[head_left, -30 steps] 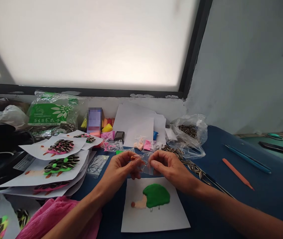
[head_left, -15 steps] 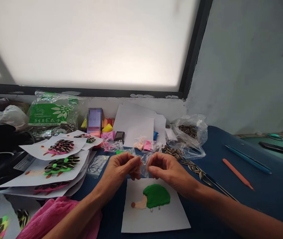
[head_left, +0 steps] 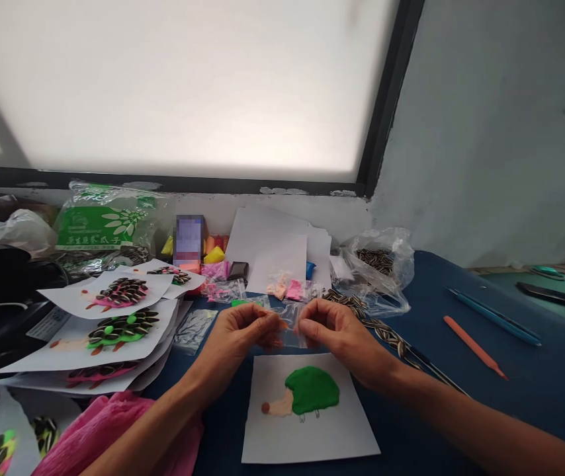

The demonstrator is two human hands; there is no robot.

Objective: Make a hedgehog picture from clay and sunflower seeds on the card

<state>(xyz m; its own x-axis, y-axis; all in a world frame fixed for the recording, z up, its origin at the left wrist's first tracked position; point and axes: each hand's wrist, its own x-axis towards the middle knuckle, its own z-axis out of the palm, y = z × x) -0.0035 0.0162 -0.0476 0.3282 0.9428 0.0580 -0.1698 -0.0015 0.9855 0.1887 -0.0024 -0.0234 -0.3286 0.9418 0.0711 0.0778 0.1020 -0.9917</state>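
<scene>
A small clear plastic bag (head_left: 292, 322) is stretched between my two hands, with something orange-brown showing through it on the left. My left hand (head_left: 250, 329) pinches one side of the bag, and my right hand (head_left: 329, 327) pinches the other. Just below them lies a white sheet of paper (head_left: 307, 444) with a hedgehog picture. Its body is a flat green clay patch (head_left: 313, 390), the face is pale peach clay, and the nose is a brown dot. Two little feet are only drawn in outline.
Left, a stack of finished hedgehog pictures (head_left: 118, 330) lies beside a pink cloth (head_left: 128, 430). Behind stand a green seed bag (head_left: 104, 225) and packets of coloured clay (head_left: 216, 270). Sunflower seeds (head_left: 347, 303), an orange tool (head_left: 475, 347) and a blue pen (head_left: 493, 316) lie to the right.
The plastic bag is now spread wider and flatter between my fingers. My right hand has shifted slightly, and the paper has stayed almost in place.
</scene>
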